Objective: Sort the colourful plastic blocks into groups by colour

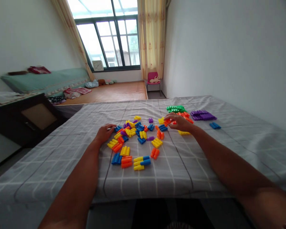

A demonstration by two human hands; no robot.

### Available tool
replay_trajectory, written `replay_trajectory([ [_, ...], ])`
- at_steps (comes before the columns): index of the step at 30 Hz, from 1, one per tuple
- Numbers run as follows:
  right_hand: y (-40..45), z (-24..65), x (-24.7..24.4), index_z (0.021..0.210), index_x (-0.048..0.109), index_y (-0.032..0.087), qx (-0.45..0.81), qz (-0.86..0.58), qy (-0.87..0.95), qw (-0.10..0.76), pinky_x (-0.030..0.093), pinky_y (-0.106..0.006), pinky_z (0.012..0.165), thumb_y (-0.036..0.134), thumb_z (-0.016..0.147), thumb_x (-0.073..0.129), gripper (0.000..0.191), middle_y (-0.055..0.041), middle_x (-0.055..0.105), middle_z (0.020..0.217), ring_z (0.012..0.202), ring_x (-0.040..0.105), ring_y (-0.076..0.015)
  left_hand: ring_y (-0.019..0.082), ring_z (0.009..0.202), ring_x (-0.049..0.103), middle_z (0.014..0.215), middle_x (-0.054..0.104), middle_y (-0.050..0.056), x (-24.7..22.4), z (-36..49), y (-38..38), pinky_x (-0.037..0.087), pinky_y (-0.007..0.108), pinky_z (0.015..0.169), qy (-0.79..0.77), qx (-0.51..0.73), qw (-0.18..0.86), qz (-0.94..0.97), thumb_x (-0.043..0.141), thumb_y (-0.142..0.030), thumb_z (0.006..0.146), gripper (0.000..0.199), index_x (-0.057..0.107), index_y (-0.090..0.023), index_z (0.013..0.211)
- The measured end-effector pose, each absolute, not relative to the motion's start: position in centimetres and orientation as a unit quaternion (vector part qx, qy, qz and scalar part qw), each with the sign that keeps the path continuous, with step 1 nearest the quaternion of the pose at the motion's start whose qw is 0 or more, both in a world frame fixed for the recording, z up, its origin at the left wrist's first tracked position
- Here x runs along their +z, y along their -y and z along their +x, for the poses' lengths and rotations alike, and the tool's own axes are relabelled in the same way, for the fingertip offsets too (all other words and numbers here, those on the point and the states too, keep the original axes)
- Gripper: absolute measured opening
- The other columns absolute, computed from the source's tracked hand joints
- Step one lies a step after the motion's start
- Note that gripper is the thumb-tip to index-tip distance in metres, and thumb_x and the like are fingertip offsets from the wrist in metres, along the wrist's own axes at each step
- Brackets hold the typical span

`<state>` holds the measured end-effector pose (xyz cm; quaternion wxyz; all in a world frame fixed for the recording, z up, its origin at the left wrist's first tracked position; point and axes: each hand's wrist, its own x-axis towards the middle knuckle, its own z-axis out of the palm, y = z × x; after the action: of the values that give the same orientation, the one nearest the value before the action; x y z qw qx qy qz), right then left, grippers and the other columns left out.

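Orange piece [167,122] pinched in right hand [175,121]; left hand [105,132], grip unclear; clock [98,65] numerals blurred.

Window [130,47], one, dark-framed, multi-paned, in the far wall. Curtains, two, patterned: left curtain [73,38], right curtain [152,41]. Clock [98,65], square, pale, at the window's lower left corner. Chair [153,75], pink, metal legs, below the right curtain; on its seat, a pale plush toy [154,80]. Bed [116,92], topped with a brown mat; on it, a light-blue bundle [92,84] and a crumpled red-and-white cloth [76,92]. Backrest [59,79], light-green cover; on its top, a red cloth [39,69]. Cabinet [19,116], dark, lighter door panel, far left. Wall [216,47], white, right.
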<state>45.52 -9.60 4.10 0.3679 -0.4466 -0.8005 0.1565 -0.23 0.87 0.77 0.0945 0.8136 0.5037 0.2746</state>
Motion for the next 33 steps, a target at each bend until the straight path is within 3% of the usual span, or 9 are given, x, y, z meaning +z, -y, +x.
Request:
replay_trajectory([
  [4,10.3,42.2,4.0,0.11,0.062,0.02,0.278,-0.373,0.793,0.394,0.052,-0.036,0.089,0.027,0.078,0.063,0.032,-0.0082,0.061,0.116,0.105,0.062,-0.0202,0.023,0.1,0.064,0.104,0.072,0.009,1.3,-0.1,-0.4,0.051,0.033,0.089,-0.506,0.316,0.078,0.799,0.043,-0.046,0.084,0.042,0.072,-0.018,0.096],
  [8,11.1,40.1,4.2,0.107,0.062,0.02,0.221,-0.319,0.84,0.38,0.05,-0.036,0.094,0.019,0.077,0.063,0.031,-0.0088,0.06,0.118,0.112,0.058,-0.0203,0.022,0.097,0.064,0.11,0.069,0.01,4.5,2.4,1.2,0.053,0.031,0.08,-0.47,0.376,0.103,0.792,0.044,-0.05,0.086,0.046,0.071,-0.016,0.102],
  [12,11.5,38.5,4.4,0.109,0.062,0.021,0.134,-0.294,0.866,0.382,0.046,-0.038,0.097,0.013,0.076,0.061,0.034,-0.0093,0.061,0.117,0.112,0.057,-0.0207,0.022,0.101,0.063,0.108,0.07,0.007,7.6,8.7,3.6,0.051,0.032,0.087,-0.369,0.323,0.237,0.839,0.05,-0.056,0.086,0.049,0.069,-0.018,0.11],
  [14,11.7,38.0,4.3,0.11,0.061,0.021,0.116,-0.287,0.868,0.389,0.047,-0.038,0.096,0.013,0.077,0.06,0.034,-0.0098,0.06,0.117,0.111,0.057,-0.0205,0.022,0.098,0.064,0.114,0.068,0.008,7.7,12.1,4.5,0.054,0.031,0.078,-0.327,0.296,0.329,0.835,0.053,-0.058,0.084,0.054,0.065,-0.018,0.118],
  [16,11.6,37.7,4.1,0.111,0.061,0.021,0.105,-0.281,0.871,0.388,0.047,-0.037,0.096,0.012,0.077,0.059,0.035,-0.0096,0.06,0.117,0.112,0.057,-0.0202,0.02,0.087,0.066,0.106,0.07,0.009,7.0,14.7,5.0,0.055,0.029,0.068,-0.311,0.277,0.392,0.82,0.059,-0.058,0.079,0.057,0.065,-0.016,0.118],
  [19,11.1,38.3,3.7,0.112,0.06,0.021,0.091,-0.281,0.879,0.374,0.047,-0.035,0.095,0.011,0.077,0.059,0.036,-0.0092,0.059,0.119,0.111,0.057,-0.0193,0.017,0.077,0.064,0.091,0.071,0.007,6.1,15.7,4.5,0.054,0.027,0.063,-0.328,0.286,0.399,0.807,0.064,-0.055,0.074,0.053,0.069,-0.014,0.108],
  [25,9.3,46.2,4.0,0.106,0.065,0.021,-0.001,-0.464,0.8,0.38,0.046,-0.037,0.093,0.021,0.077,0.064,0.03,-0.007,0.066,0.109,0.104,0.059,-0.022,0.017,0.078,0.064,0.089,0.071,0.004,6.9,8.1,0.8,0.054,0.026,0.064,-0.47,0.363,0.345,0.727,0.065,-0.053,0.071,0.054,0.069,-0.015,0.11],
  [29,8.8,51.2,3.6,0.103,0.069,0.022,-0.048,-0.61,0.733,0.297,0.045,-0.036,0.087,0.038,0.079,0.065,0.029,-0.0076,0.068,0.099,0.1,0.057,-0.0243,0.017,0.077,0.065,0.087,0.072,0.005,5.2,1.8,-0.7,0.053,0.023,0.06,-0.565,0.388,0.303,0.662,0.068,-0.046,0.066,0.047,0.072,-0.014,0.101],
  [33,8.7,52.0,2.5,0.104,0.07,0.026,-0.063,-0.646,0.732,0.208,0.043,-0.037,0.087,0.048,0.079,0.064,0.034,-0.0077,0.067,0.102,0.106,0.054,-0.0254,0.017,0.078,0.066,0.09,0.073,0.006,2.6,-0.7,-0.6,0.054,0.024,0.064,-0.601,0.422,0.304,0.607,0.064,-0.038,0.071,0.042,0.07,-0.014,0.104],
])
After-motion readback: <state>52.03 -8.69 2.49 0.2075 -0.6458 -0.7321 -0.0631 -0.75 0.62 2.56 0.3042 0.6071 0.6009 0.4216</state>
